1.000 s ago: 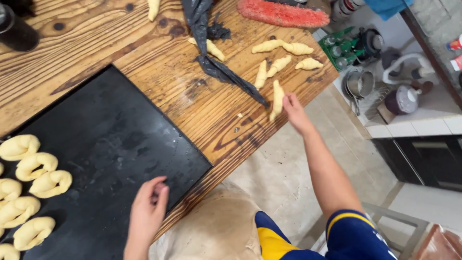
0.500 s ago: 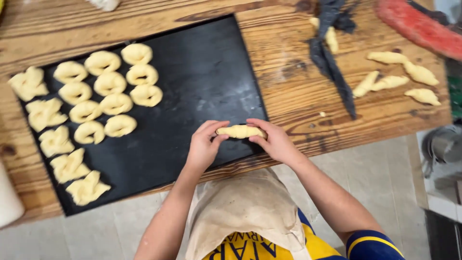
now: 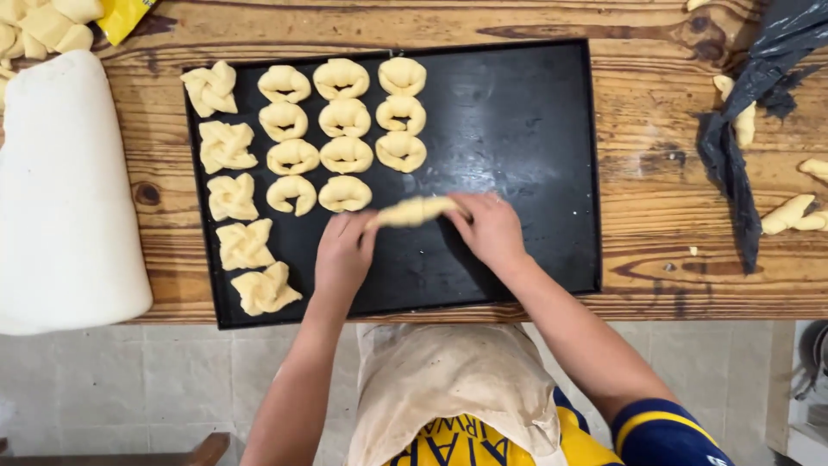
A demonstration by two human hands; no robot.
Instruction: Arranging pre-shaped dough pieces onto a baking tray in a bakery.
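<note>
Both the left hand and right hand pinched the ends of a soft, light, easily dented dough roll over the black baking tray.

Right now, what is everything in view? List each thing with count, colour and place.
Baking tray: one, black, on the wooden table.
Curled dough pieces: eleven, pale yellow, three columns on the tray.
Pinwheel dough pieces: five, pale yellow, tray's left column.
Dough roll: one, pale yellow, held over the tray.
White slab: one, table's left end.
Dark plastic sheet: one, right of the tray.
Loose dough rolls: several, far right.
Left hand: on the roll's left end.
Right hand: on its right end.
</note>
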